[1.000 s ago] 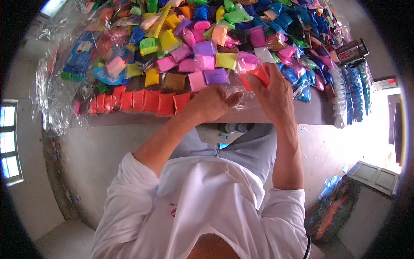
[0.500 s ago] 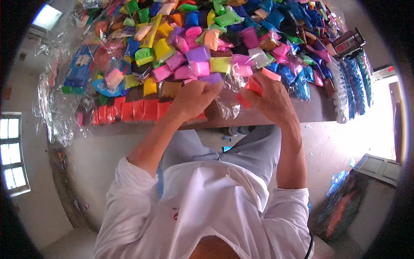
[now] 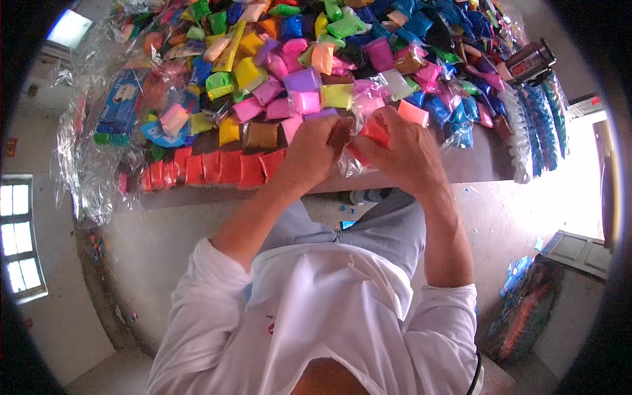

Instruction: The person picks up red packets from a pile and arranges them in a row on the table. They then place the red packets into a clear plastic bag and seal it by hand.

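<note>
At the table's front edge both my hands are close together. My right hand (image 3: 409, 150) is closed around a small red packet (image 3: 376, 133). A crinkled clear plastic bag (image 3: 353, 166) hangs between the hands. My left hand (image 3: 317, 150) is closed, its fingertips pinching at the bag's edge; the exact grip is partly hidden. To the left, beside my left forearm, stands a row of red packets (image 3: 217, 168) along the table edge. Beyond my hands lie a purple packet (image 3: 303, 80), a yellow-green packet (image 3: 336, 96) and a brown packet (image 3: 262, 135).
Many colourful packets cover the brown table (image 3: 477, 164). Clear plastic wrapping (image 3: 85, 145) drapes over its left end. A dark can-like object (image 3: 530, 62) and strips of joined packets (image 3: 534, 141) are at the right. Bundled material (image 3: 520, 309) lies on the floor at right.
My hands have come closer together, the left moving right and the right moving slightly left with the red packet. The red packet is now against the clear bag.
</note>
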The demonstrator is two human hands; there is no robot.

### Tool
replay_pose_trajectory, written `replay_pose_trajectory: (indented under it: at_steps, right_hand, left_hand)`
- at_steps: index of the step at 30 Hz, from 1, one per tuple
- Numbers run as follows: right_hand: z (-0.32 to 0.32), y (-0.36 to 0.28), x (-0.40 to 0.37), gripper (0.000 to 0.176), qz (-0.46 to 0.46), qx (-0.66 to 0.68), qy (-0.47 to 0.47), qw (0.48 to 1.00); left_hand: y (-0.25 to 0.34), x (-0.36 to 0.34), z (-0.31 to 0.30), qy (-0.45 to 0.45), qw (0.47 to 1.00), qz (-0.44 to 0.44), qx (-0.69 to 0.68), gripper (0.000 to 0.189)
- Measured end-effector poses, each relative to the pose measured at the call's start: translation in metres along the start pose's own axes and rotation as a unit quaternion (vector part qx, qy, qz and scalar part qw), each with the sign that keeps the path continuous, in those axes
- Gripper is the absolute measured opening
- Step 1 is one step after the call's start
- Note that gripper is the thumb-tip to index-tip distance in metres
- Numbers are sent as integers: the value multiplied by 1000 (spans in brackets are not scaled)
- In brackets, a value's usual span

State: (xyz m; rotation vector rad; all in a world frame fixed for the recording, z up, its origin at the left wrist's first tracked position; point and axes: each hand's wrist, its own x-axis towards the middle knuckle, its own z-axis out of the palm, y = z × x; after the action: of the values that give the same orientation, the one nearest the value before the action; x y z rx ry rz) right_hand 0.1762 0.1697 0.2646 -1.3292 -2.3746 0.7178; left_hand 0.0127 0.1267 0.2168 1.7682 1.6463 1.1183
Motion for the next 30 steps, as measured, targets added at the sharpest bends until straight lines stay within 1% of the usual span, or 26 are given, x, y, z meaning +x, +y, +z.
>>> replay_pose_trajectory:
  at_steps: [1, 3, 5, 7, 9, 11, 13, 14, 16, 19, 20, 21, 22, 23, 24, 26, 28, 29, 30]
  right_hand:
    - [1, -3, 0, 37, 14, -20, 6, 1000]
    - [9, 2, -2, 36, 3, -16, 9, 1000]
    - [17, 7, -3, 35, -9, -10, 11, 1000]
    - [22, 13, -6, 33, -51, -50, 4, 997]
    - [22, 19, -6, 32, -44, -53, 1, 998]
    - [21, 19, -5, 31, -38, -57, -1, 998]
    - [19, 16, -4, 30, -50, 70, 54, 995]
    - [20, 15, -3, 30, -49, 70, 55, 995]
    - [23, 11, -1, 35, 14, 115, 93, 989]
    - [33, 10, -5, 36, 36, 91, 115, 989]
    - [34, 7, -7, 36, 38, 92, 114, 989]
    - [35, 4, -10, 36, 47, 77, 89, 992]
    - [36, 3, -12, 36, 56, 62, 65, 994]
    - [39, 4, -13, 36, 56, 63, 65, 994]
    - [44, 6, -13, 37, 55, 62, 58, 995]
    - [51, 12, -16, 38, 55, 60, 50, 995]
    - [52, 16, -20, 44, -19, 93, 26, 995]
    - [48, 17, -22, 44, -20, 93, 25, 995]
    - [41, 13, -25, 47, -16, 126, -13, 992]
  left_hand:
    - [1, 1, 1, 14, 1000, 14, -4, 30]
    - [3, 3, 1, 29, 999, 27, -8, 31]
    - [4, 3, 0, 37, 999, 2, 8, 33]
    - [5, 3, -2, 36, 999, 2, 14, 33]
    - [6, 2, -3, 33, 999, 5, 18, 34]
    - [4, 3, -6, 55, 998, -12, -16, 35]
    - [2, 4, -3, 49, 999, -12, -11, 36]
    - [0, 4, -1, 44, 999, -12, -7, 37]
    - [-2, 4, 2, 34, 999, -27, -11, 37]
    - [-2, 3, 5, 30, 998, -49, -34, 38]
    - [-2, 1, 7, 37, 996, -58, -52, 38]
    - [-6, -2, 11, 36, 996, -59, -52, 38]
    - [-13, -5, 18, 60, 995, -59, -50, 38]
    - [-18, -7, 21, 84, 994, -58, -48, 38]
    - [-18, -7, 21, 84, 994, -58, -47, 38]
    - [-18, -10, 21, 70, 989, -116, -54, 38]
    - [-20, -11, 23, 77, 988, -112, -67, 39]
    - [-21, -11, 23, 85, 987, -108, -80, 40]
    - [-21, -11, 23, 87, 987, -110, -80, 40]
